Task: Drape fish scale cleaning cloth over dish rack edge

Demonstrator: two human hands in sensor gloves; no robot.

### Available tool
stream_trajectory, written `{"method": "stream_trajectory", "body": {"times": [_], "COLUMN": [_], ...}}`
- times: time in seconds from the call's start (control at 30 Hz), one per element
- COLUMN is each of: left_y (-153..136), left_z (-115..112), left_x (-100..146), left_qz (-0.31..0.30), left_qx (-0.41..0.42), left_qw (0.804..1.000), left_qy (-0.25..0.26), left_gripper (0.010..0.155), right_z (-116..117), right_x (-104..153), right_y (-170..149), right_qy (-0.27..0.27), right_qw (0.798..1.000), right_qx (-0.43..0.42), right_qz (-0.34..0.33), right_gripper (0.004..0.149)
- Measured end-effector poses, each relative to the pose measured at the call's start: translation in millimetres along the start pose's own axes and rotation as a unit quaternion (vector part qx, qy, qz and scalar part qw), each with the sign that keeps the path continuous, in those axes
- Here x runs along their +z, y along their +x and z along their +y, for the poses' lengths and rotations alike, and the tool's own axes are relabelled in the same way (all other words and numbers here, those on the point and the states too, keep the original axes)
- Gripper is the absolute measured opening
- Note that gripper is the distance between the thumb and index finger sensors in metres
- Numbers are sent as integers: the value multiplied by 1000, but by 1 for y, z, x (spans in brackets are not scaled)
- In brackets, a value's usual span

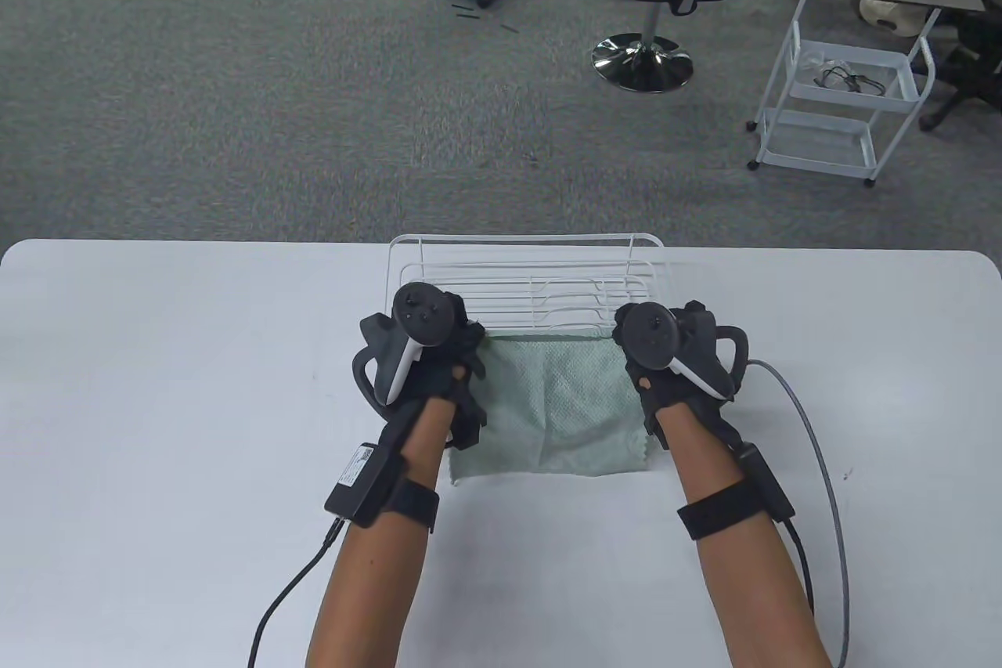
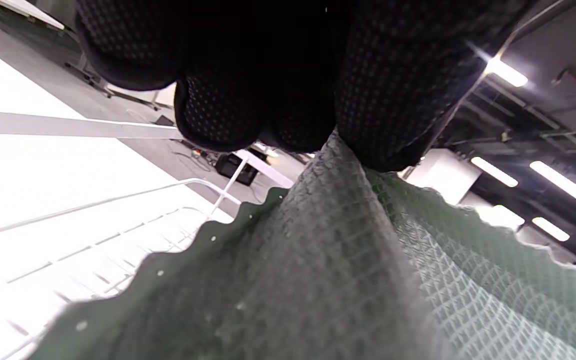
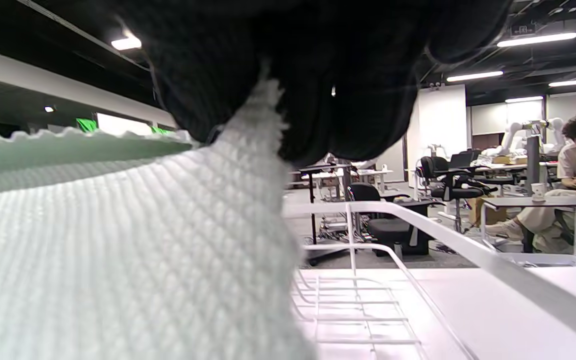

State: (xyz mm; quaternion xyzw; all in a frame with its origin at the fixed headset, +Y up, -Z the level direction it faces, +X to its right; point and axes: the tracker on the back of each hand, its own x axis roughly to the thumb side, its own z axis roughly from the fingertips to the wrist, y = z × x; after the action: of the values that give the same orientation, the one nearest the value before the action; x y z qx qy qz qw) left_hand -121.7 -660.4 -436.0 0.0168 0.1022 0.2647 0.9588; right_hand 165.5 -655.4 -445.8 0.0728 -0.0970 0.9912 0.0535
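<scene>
Cloth point(image 1: 560, 406), seemingly long axis toward rack point(image 1: 524, 276)

We hold our left hand point(image 1: 427, 362) and right hand point(image 1: 673, 359) level, palms down, forearms parallel. Our gloved fingers point(image 2: 388, 100) on each hand pinch together.

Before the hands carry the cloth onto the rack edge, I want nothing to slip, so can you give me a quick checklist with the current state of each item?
1. Left hand pinches a cloth corner: ok, the left wrist view shows fabric bunched between its fingers.
2. Right hand pinches the other corner: ok.
3. Cloth stretched flat between the hands: ok.
4. Cloth already over the dish rack near edge: not ok, most of it lies on the table.
5. Rack edge free of items: ok.
</scene>
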Motion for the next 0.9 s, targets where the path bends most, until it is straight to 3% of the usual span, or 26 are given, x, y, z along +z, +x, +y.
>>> {"method": "stream_trajectory", "body": {"times": [0.07, 0.13, 0.27, 0.33, 0.43, 0.53, 0.6, 0.67, 0.77, 0.9], "left_y": [-1, -3, -10, -15, -27, -47, -64, -82, -107, -130], "left_z": [-5, -4, 20, 43, 71, 84, 83, 72, 45, 14], "left_x": [-3, 0, 14, 31, 65, 107, 134, 158, 175, 172], "left_qz": [26, 55, 49, 41, 17, -57, -144, -179, -165, -134], "left_qx": [-11, -35, -48, -16, 7, 2, -5, -22, -78, -116], "left_qw": [999, 997, 998, 998, 999, 997, 987, 981, 983, 984], "left_qy": [-28, -49, -16, 36, 29, 58, 66, 65, 30, -34], "left_gripper": [58, 64, 72, 69, 62, 61, 62, 66, 73, 83], "right_z": [8, 10, -10, -31, -58, -71, -63, -49, -22, 19], "right_x": [-6, -7, 7, 24, 58, 107, 144, 171, 193, 200], "right_y": [0, -2, -11, -20, -41, -66, -79, -87, -96, -107], "right_qy": [40, 45, 9, -26, -52, -67, -56, -36, -6, 34], "right_qw": [999, 999, 1000, 1000, 999, 998, 997, 997, 999, 999], "right_qx": [21, 16, -3, 9, 8, -14, -48, -71, -51, -27], "right_qz": [9, 6, 17, 12, 3, 1, -6, -10, -8, 17], "right_gripper": [35, 43, 50, 50, 52, 55, 59, 62, 67, 72]}}
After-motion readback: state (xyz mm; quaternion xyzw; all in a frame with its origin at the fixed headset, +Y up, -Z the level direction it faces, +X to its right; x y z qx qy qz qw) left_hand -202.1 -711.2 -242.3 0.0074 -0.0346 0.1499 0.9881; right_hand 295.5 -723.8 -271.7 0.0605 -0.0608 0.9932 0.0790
